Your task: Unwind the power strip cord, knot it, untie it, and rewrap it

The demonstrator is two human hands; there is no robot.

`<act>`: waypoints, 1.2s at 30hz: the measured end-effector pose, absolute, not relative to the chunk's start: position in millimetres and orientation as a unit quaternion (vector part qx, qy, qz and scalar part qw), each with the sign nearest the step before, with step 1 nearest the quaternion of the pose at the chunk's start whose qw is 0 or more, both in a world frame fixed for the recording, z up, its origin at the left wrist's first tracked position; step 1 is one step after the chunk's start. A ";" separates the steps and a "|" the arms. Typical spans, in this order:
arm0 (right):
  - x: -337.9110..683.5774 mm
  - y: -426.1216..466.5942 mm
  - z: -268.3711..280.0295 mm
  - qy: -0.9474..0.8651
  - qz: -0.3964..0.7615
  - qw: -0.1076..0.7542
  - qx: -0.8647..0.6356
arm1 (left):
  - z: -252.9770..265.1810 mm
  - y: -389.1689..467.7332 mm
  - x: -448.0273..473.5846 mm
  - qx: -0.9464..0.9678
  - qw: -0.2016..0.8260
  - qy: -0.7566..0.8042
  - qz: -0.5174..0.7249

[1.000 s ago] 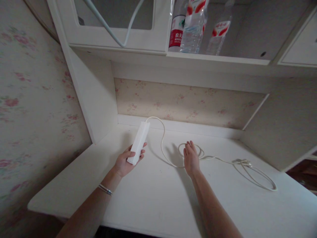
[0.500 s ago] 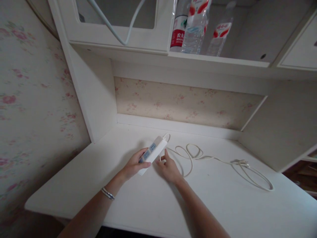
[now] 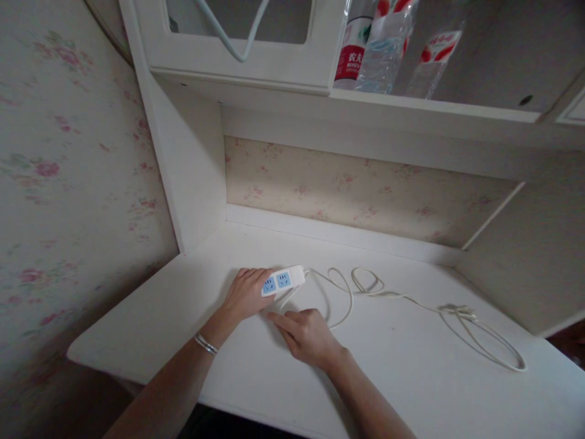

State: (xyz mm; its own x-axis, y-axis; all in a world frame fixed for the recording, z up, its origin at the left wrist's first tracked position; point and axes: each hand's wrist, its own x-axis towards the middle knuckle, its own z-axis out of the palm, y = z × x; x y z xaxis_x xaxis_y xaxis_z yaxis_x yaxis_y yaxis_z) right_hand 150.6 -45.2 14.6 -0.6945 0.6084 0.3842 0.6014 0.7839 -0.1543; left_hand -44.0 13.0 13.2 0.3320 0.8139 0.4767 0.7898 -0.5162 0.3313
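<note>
My left hand (image 3: 249,296) is closed around the near end of a white power strip (image 3: 296,275), just above the desk. Two blue socket faces show on the strip's upper side, and the rest of it is under my fingers. A pale cord (image 3: 351,299) leaves the strip's far end and loops over the desk to the right. Just below the strip, my right hand (image 3: 308,335) has its fingers curled, the index finger reaching toward my left fingertips. A stretch of cord runs into those fingers, where the grip itself is partly hidden.
The white desk (image 3: 393,378) has a raised back edge. A bundled loop of cord (image 3: 464,314) lies at its right. Overhead, an open shelf (image 3: 479,110) holds plastic bottles (image 3: 379,61). A pale cable (image 3: 237,55) hangs before the cabinet. Side panels stand left and right.
The power strip has been turned so its sockets face up and it lies flatter and lower. My left hand now covers it from above. My right hand has shifted nearer to me.
</note>
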 end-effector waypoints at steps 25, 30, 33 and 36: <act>206.6 0.2 8.5 -0.724 -0.080 0.393 -0.560 | 15.9 -15.8 -18.0 0.903 0.069 0.384 0.182; 211.3 5.9 9.2 -0.663 -0.014 0.408 -0.628 | 20.4 -19.0 -19.0 0.907 0.040 0.371 0.196; 210.9 9.4 5.8 -0.670 0.016 0.369 -0.644 | 20.8 -20.9 -19.0 0.908 0.022 0.361 0.213; 206.6 11.2 2.2 -0.685 0.011 0.332 -0.649 | 19.7 -21.6 -17.3 0.904 0.013 0.357 0.233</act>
State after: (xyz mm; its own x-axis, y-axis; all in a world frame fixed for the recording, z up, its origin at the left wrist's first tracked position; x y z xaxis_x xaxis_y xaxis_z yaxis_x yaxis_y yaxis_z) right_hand 206.6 11.2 2.2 0.0613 0.8958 0.4402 0.8814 0.1584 -0.4451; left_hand -17.3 -21.6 19.7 0.6361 0.6522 0.4124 0.6400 -0.7445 0.1901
